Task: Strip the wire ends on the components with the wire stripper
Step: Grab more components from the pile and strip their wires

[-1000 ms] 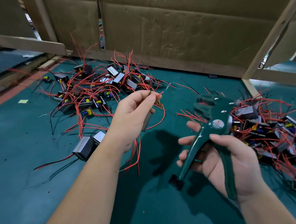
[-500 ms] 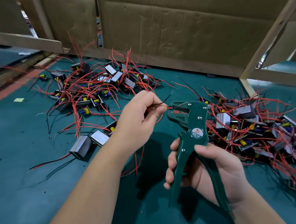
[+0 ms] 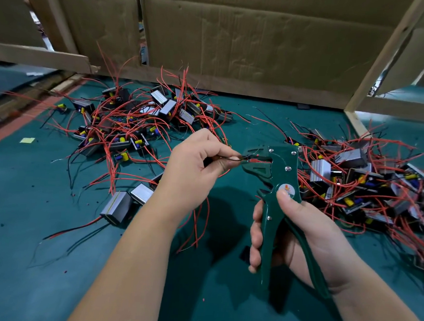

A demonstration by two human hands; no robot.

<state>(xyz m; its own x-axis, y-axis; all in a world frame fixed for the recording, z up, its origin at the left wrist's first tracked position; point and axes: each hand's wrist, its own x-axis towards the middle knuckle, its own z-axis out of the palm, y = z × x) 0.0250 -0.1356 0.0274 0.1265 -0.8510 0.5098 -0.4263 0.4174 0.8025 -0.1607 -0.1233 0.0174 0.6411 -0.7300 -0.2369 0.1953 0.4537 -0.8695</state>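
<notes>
Left hand (image 3: 192, 169) pinching one wire (image 3: 253, 160), right hand (image 3: 308, 232) grip wrapped round one wire stripper (image 3: 284, 170) (two component piles (image 3: 138, 120))

In our right hand (image 3: 311, 235) the wire stripper (image 3: 284, 156) is glossy green with shiny metal rivets (image 3: 288, 168). Beyond our left hand (image 3: 192, 174) the wires (image 3: 133, 116) wear smooth red plastic, the components (image 3: 168, 107) dull grey metal. Under both hands the table (image 3: 26, 222) is matt; beyond them stand rough cardboard (image 3: 238, 49) and bare wood (image 3: 378, 61).
</notes>
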